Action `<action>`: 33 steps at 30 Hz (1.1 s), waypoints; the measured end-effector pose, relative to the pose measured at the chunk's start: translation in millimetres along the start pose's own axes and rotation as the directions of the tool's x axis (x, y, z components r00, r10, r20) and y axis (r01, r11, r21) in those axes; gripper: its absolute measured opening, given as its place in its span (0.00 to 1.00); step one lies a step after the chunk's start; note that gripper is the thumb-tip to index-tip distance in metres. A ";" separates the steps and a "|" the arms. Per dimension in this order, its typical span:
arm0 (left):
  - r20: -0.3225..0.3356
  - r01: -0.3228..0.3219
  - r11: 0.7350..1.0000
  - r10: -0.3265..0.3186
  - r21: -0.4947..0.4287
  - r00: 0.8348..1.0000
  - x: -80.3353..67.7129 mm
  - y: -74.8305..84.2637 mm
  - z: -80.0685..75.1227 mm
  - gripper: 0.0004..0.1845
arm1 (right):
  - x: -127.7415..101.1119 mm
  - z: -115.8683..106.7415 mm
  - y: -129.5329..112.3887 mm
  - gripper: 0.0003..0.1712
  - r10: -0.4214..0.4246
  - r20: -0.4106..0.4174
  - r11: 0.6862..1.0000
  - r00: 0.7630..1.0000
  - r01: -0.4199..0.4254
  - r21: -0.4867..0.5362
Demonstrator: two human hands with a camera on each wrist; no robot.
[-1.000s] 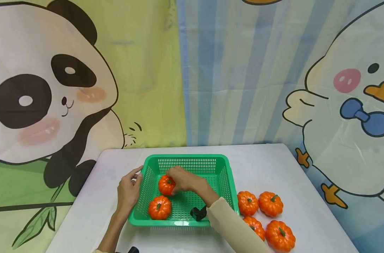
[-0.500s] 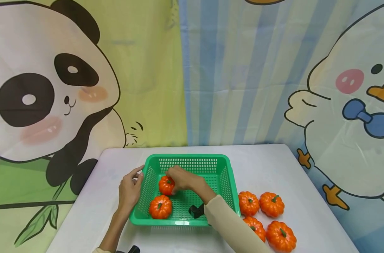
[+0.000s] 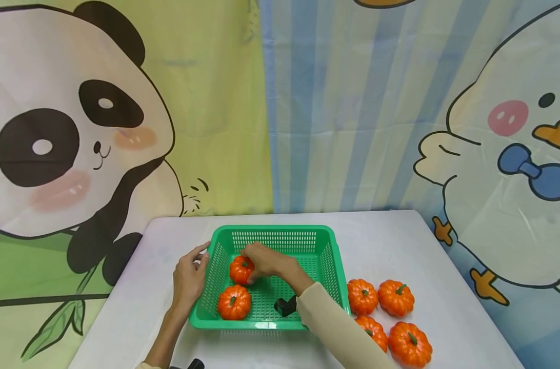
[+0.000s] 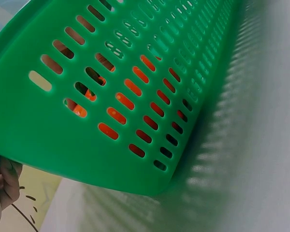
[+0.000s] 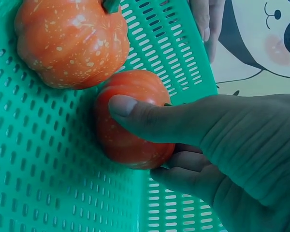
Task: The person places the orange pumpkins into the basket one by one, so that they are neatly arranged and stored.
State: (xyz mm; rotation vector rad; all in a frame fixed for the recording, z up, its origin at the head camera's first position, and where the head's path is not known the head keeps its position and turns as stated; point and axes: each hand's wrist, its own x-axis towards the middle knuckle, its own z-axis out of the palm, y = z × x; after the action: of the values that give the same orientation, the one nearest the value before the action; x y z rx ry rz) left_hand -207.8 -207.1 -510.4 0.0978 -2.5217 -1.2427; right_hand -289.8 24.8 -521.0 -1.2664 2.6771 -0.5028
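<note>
A green plastic basket [image 3: 273,325] with slotted walls sits on the white table, and my left hand [image 3: 188,279] grips its left rim. In the left wrist view, the fingers [image 4: 8,186] show at the rim's corner. Inside the basket, my right hand [image 3: 267,261] holds a small orange pumpkin [image 3: 241,270] near the left wall. The right wrist view shows the thumb [image 5: 150,116] across this pumpkin, with other fingers curled around its far side, partly hidden. A second orange pumpkin [image 3: 234,303] with a green stem lies just nearer to me in the basket, apart from my hands.
Several more pumpkins lie on the table [image 3: 446,307] right of the basket, among them a large front one [image 3: 410,344] and a back one [image 3: 396,298]. My right sleeve [image 3: 340,328] crosses the basket's front right corner. A cartoon curtain [image 3: 215,102] hangs behind.
The pumpkin in my right hand has shifted slightly to the left inside the basket. My left hand stays at the rim.
</note>
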 end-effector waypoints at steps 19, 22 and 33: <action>0.005 0.011 1.000 -0.011 -0.010 1.000 0.0 0.6 -0.5 0.19 | -20.5 -41.1 -35.2 0.32 0.071 0.039 0.997 0.997 -0.072 0.020; 0.007 0.008 1.000 -0.008 -0.010 1.000 0.6 1.5 -1.2 0.20 | -24.3 -47.5 -37.7 0.32 0.089 0.039 0.996 0.995 -0.089 0.010; 0.006 0.015 1.000 -0.015 -0.011 1.000 -0.7 0.3 -0.3 0.20 | -50.5 -71.2 -48.5 0.49 0.210 0.062 0.976 0.976 -0.212 0.041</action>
State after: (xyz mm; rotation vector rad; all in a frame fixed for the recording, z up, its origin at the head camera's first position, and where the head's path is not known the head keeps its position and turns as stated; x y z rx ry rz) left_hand -207.0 -207.0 -510.3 0.1114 -2.5231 -1.2641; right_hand -241.3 52.1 -438.2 -0.9535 2.6924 -0.4901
